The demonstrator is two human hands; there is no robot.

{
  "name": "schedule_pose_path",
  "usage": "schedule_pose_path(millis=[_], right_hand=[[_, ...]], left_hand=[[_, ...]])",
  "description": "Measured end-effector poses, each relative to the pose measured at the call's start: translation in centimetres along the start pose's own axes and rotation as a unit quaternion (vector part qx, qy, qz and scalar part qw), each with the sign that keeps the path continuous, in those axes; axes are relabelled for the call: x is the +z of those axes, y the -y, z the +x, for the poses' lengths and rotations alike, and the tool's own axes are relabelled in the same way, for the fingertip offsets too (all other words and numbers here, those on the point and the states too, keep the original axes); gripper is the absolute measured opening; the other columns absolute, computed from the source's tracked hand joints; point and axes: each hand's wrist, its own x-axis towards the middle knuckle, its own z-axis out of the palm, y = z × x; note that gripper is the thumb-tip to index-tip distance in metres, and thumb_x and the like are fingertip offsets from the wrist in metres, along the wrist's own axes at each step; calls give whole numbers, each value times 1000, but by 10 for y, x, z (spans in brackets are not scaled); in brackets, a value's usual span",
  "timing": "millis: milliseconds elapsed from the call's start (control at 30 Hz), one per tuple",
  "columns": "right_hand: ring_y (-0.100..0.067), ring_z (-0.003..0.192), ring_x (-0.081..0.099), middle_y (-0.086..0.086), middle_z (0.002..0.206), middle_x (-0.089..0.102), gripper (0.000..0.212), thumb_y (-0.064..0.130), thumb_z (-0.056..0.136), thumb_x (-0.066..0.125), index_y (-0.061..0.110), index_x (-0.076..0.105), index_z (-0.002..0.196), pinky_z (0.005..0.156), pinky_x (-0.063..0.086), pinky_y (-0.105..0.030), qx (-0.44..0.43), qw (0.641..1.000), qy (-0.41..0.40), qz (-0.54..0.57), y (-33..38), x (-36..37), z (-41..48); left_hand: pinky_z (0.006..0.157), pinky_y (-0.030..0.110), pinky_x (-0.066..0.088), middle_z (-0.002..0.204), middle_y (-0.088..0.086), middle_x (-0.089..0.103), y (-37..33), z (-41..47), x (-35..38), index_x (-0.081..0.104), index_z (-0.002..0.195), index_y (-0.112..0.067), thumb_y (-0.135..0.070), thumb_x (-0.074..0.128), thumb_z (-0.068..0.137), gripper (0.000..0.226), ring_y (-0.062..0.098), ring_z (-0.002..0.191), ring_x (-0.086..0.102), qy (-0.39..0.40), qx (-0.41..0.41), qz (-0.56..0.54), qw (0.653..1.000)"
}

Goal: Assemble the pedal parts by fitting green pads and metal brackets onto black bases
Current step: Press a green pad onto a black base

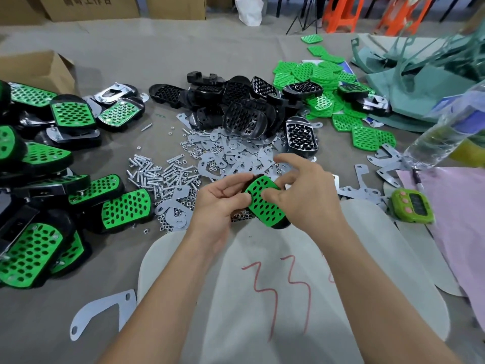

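Left hand [219,206] and right hand [304,198] hold one green pad [263,215].

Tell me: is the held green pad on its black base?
On. The green pad covers the black base, whose rim shows below.
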Motion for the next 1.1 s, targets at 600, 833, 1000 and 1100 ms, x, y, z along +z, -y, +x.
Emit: schedule_pose_path(millis=[600,833,1000,1100], right_hand=[[-10,67,66,7,76,71,9,26,89,66,33,71,85,61,55,-32,75,939,-118,313,-17,5,-15],[-33,56,67,-25,96,64,38,-19,90,47,17,48,101,46,49,-29,79,920,31,382,-26,-46,-9],[-10,51,57,-2,66,73,36,-16,76,71,20,72,76,51,41,-20,-16,971,44,233,-19,-53,-4],[-6,60,63,4,70,74,40,-14,81,72,25,78,75,60,51,-19,-41,963,156,218,-4,-48,0]], left_hand=[[92,32,59,109,10,78,3,4,-3,70,115,-8,12,68,62,57,22,104,71,-9,27,8,1000],[86,30,57,106,7,78,0,7,-3,69,114,-6,13,54,58,61,20,103,72,-9,-3,-15,1000],[89,33,55,109,8,78,-1,5,-2,69,116,-7,11,57,61,59,21,103,72,-9,-12,-20,1000],[94,42,52,107,8,78,-2,4,0,70,114,-8,13,57,63,57,25,101,72,-18,-21,-23,999]])
